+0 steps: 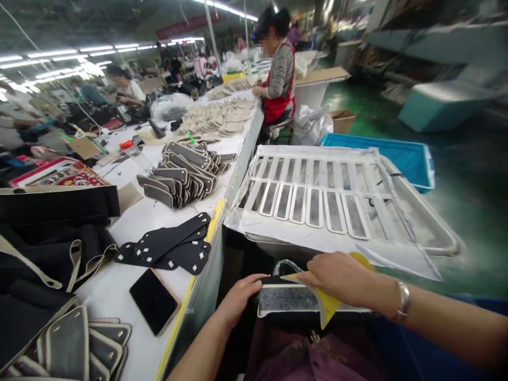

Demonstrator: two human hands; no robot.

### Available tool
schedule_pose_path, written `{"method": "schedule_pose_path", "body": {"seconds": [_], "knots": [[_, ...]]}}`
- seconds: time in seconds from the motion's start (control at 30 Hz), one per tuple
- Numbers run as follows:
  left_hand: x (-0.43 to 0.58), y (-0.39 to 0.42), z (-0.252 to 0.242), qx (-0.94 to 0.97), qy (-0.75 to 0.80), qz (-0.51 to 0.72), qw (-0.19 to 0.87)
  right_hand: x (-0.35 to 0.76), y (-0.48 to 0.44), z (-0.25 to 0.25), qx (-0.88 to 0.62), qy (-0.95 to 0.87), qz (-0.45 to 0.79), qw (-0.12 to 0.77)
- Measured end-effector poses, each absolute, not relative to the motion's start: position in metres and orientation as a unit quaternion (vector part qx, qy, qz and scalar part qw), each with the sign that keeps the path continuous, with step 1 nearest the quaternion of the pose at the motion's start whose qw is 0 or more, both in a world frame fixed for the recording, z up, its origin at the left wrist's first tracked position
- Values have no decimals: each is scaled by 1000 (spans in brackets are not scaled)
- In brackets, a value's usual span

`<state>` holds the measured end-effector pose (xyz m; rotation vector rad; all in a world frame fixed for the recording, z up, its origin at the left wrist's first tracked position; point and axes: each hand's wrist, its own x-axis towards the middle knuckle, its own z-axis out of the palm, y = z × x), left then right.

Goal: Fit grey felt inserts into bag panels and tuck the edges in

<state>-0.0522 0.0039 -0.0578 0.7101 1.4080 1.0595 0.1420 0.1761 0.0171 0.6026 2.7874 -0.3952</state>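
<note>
The person's right hand [335, 278] is folded around a yellow sheet [330, 310], pinching it between thumb and fingers, and a corner of this sheet lies over a grey strip with white edges [288, 299]. This strip is in front of the person's body, on something black. The left hand [243, 292] has its fingers near together and bent at the left end of the strip; whether it grips, I cannot tell. Just beyond the hands, a white slotted frame [286, 231] carries six similar strips [315, 207] in one row. Behind it I see a blue tray [408, 161]. To the left, on the worktop [125, 225], lie a phone [154, 301], some black pieces with metal studs [170, 244], and, farther, a heap of grey pieces [186, 177]. Near the worktop's far part sits a co-worker [282, 74] in a red apron.
</note>
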Motion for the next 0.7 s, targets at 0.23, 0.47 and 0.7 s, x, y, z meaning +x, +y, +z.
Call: {"method": "schedule_pose_path", "body": {"seconds": [0.23,0.47,0.7], "knots": [[-57,-15,-47,354,677,377,524,202,86,28,319,717,-615,75],[-53,-14,-49,264,594,410,641,179,45,12,397,558,-728,-37],[-60,-7,-57,264,555,419,668,88,96,19,327,502,-746,-292]]}}
